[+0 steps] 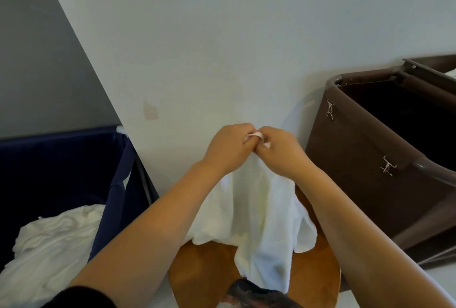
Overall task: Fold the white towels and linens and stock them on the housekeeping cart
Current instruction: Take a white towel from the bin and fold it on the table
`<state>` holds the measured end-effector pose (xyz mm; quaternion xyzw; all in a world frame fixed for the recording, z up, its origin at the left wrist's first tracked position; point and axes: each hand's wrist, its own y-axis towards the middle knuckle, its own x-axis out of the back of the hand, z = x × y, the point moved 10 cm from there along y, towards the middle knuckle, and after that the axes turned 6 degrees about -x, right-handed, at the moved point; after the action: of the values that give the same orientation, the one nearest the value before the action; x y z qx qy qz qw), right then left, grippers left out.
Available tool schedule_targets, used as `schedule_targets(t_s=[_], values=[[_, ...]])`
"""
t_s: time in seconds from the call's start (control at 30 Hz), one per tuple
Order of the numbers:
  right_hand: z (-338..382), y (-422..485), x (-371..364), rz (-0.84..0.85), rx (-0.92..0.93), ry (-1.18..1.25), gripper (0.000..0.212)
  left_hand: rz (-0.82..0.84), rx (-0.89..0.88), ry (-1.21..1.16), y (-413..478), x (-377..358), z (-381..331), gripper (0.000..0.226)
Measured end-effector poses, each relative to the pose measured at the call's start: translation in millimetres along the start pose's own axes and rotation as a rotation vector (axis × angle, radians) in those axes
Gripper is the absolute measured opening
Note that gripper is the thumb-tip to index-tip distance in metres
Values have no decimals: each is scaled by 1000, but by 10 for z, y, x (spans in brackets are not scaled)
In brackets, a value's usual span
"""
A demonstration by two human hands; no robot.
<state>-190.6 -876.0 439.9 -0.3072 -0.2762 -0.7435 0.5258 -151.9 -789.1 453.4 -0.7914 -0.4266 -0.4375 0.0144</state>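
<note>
Left hand (227, 149) and right hand (280, 153) meet, each grip pinching a top corner of the white terry towel (256, 209), likely matching corners to halve it. Towel hangs, hem pooled at far edge of round wooden worktop (202, 270).

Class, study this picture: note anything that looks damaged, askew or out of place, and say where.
A beige patch on the white wall, up-left of the towel, looks like chipped paint or old tape. Nothing else stands out.

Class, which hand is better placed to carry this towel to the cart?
Likely the right hand: it pinches the towel nearer the brown cart; the left hand is toward the navy hamper.
</note>
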Motion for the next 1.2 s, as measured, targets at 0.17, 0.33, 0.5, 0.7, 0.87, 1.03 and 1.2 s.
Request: schedule_targets(t_s=[0.17,0.33,0.5,0.7,0.87,1.03,1.2], values=[[-135,13,375,-189,-114,326,35,35,8,196,-110,-47,172,23],[-249,52,566,-239,-170,383,24,46,220,145,-317,-143,688,29],[-56,36,-19,97,-103,160,31,54,43,196,-141,-27,185,26],[-66,69,77,-38,-147,242,28,40,68,44,-115,130,181,22],[-219,70,319,-192,-219,435,39,60,269,-64,-380,54,714,36],[-364,15,149,-254,-360,549,12,-162,324,-351,-376,171,525,30],[-365,-124,-321,-172,-492,841,15,-163,372,-434,-415,-39,394,28]])
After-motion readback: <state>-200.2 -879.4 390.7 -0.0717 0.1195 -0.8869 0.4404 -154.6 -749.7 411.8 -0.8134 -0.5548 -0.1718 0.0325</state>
